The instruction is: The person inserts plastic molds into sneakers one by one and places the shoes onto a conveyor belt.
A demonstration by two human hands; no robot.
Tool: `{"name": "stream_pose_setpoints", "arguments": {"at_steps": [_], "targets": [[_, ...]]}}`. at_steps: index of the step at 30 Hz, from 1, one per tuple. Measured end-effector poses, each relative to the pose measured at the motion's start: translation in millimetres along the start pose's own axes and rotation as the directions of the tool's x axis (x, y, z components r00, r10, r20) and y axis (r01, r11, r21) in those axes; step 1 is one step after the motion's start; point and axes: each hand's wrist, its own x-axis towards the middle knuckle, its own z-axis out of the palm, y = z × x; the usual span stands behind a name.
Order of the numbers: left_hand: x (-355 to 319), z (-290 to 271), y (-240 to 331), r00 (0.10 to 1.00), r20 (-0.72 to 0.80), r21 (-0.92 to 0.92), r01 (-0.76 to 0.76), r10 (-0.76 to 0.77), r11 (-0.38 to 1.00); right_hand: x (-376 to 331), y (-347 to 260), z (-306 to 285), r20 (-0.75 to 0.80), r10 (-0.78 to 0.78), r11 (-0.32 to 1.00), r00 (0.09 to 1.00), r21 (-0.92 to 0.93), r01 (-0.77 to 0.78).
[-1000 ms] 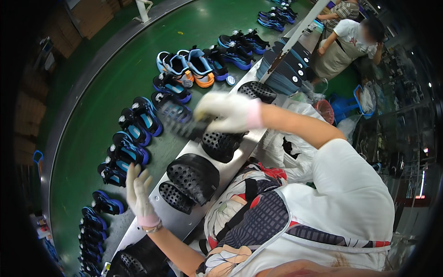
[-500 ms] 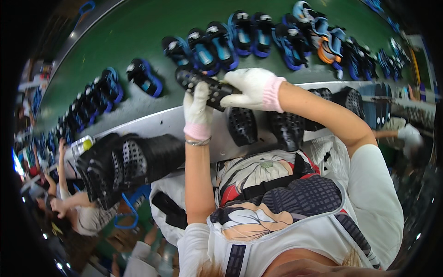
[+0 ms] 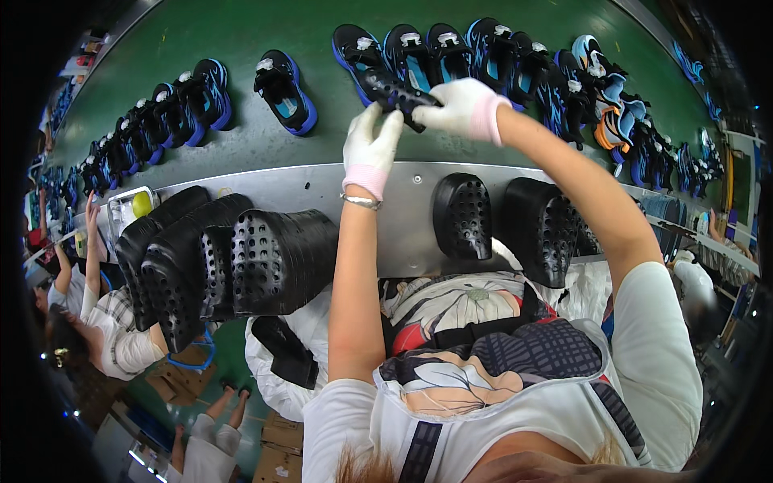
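Both hands wear white gloves with pink cuffs and are raised over the green surface. Between them is a black perforated plastic shoe insert (image 3: 388,90), tilted, in front of a row of shoes. My right hand (image 3: 459,109) has its fingers closed on the insert's right end. Below it, my left hand (image 3: 372,146) pinches the insert's lower edge with thumb and fingers. Just behind the insert stands a black and blue sports shoe (image 3: 356,47), partly covered by it. Another such shoe (image 3: 285,95) stands apart to the left.
A grey metal ledge (image 3: 386,229) runs along the near side of the green belt (image 3: 233,151). Nested stacks of black perforated inserts (image 3: 282,258) lean at left, with more inserts (image 3: 463,217) at right. An orange and light-blue shoe (image 3: 616,121) lies among the right-hand shoes. Other people work at far left.
Both hands have moved up and away from me with the insert, to the row of shoes. The view has shifted, and the shoes now appear sharper.
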Motion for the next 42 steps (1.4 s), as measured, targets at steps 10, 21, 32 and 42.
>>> {"name": "stream_pose_setpoints", "arguments": {"at_steps": [10,21,32,42], "targets": [[34,7,-9,0.901,-0.139,0.334,-0.347,0.41,0.876,97,-31,-45,0.247,0.245,0.969,0.938,-0.031,-0.245],[63,10,-9,0.986,0.004,0.532,-0.144,0.167,0.834,144,-59,20,-0.155,0.06,0.866,0.986,-0.484,-0.129],[108,5,3,0.912,0.139,0.638,0.215,-0.386,0.739,188,-55,31,-0.19,-0.007,0.808,0.982,-0.579,-0.106],[97,6,-5,0.955,0.082,0.693,0.15,-0.284,0.705,177,-61,26,-0.176,-0.057,0.882,0.983,-0.469,-0.033]]}}
